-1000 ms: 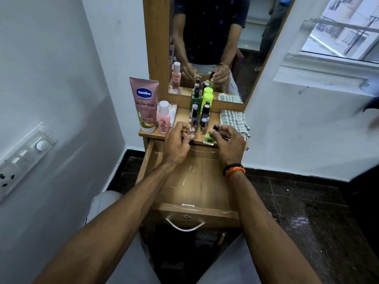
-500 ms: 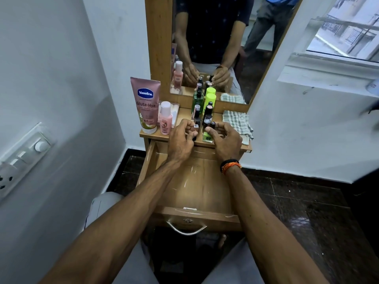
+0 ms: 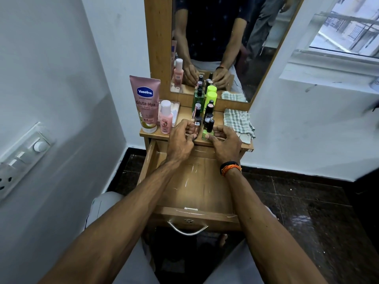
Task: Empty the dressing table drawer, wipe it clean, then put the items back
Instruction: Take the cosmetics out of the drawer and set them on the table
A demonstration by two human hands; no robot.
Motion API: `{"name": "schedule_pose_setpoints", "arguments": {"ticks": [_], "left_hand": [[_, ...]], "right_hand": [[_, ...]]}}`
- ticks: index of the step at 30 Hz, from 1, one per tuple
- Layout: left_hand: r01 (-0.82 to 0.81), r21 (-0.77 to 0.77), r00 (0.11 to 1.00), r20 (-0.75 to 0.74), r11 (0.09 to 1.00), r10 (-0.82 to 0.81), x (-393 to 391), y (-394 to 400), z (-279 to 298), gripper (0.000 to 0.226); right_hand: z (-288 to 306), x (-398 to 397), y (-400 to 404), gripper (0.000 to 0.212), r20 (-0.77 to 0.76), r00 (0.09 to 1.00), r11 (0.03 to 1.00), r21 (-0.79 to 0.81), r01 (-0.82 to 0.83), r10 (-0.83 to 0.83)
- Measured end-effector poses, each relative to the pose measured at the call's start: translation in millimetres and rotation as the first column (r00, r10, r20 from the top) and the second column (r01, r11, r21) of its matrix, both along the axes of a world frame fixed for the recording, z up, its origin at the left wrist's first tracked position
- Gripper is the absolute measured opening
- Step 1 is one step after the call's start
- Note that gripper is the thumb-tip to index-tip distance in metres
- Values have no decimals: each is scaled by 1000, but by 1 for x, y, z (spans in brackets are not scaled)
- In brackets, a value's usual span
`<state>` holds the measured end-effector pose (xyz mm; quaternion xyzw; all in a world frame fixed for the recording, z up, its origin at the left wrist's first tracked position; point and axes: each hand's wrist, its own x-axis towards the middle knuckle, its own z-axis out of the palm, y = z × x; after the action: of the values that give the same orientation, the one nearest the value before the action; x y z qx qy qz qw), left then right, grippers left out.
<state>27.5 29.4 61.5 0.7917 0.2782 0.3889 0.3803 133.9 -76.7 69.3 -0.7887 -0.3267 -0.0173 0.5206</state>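
Landmark: I take the drawer [image 3: 196,181] as my reference; it is pulled out toward me, its scratched wooden floor bare, its metal handle [image 3: 187,229] on the near front panel.
Desk: the desk [image 3: 231,145] top sits just beyond the drawer's far edge, under a tall mirror [image 3: 225,37].
Left hand: my left hand [image 3: 181,140] hangs over the drawer's far-left part, at the desk's front edge.
Left fingers: curled together around a small clear lip-gloss tube [image 3: 196,128] with a square silver cap; the tube stands upright on the desk.
Right hand: my right hand [image 3: 225,143] hangs over the drawer's far-right part, a black and orange wristband [image 3: 230,168] on the wrist.
Right fingers: thumb and forefinger pinch the green nail-polish bottle [image 3: 207,133] with a black cap, just right of the gloss tube.
Other small bottles: a cluster of dark-capped bottles [image 3: 208,113] stands behind those two, farther from the drawer, with a neon-green bottle [image 3: 211,97] and a green glass one [image 3: 198,99] against the mirror frame.
Lotion: a pink Vaseline tube [image 3: 146,103] stands cap-down beyond the drawer's far-left corner; a small pink bottle [image 3: 165,117] with a white cap is just beside it.
Cloth: a checked cloth [image 3: 239,123] lies crumpled beyond the drawer's far-right corner, touching neither hand.
Wall: a switch panel [image 3: 22,156] is well left of the drawer.
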Motion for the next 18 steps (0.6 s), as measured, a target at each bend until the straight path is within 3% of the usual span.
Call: {"name": "schedule_pose_setpoints", "arguments": {"ticks": [18], "left_hand": [[-75,34,997,-19,997,76,4,-4,-3,22]], "right_hand": [[-5,4,2,33,-25,999,999,13,-30,30]]}}
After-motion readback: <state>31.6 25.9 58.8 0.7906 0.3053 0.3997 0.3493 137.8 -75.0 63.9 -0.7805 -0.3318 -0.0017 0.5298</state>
